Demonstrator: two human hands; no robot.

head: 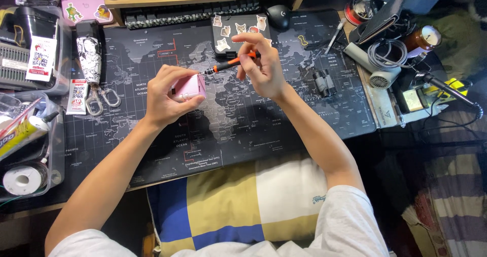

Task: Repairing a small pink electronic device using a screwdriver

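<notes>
My left hand (165, 95) grips a small pink device (189, 87) and holds it tilted above the dark world-map desk mat (152, 145). My right hand (261, 67) pinches an orange-and-black precision screwdriver (228, 63) near its rear end. The screwdriver's tip touches the top edge of the pink device. A dark case with cat stickers (238, 29) lies just behind my right hand.
A clear bin (25, 145) with tape rolls and tubes stands at the left. A keyboard (187, 13) and a mouse (278, 16) sit under the wooden shelf at the back. A small black part (322, 82), a heat gun (378, 67) and cables lie to the right. A checked cushion (238, 201) covers my lap.
</notes>
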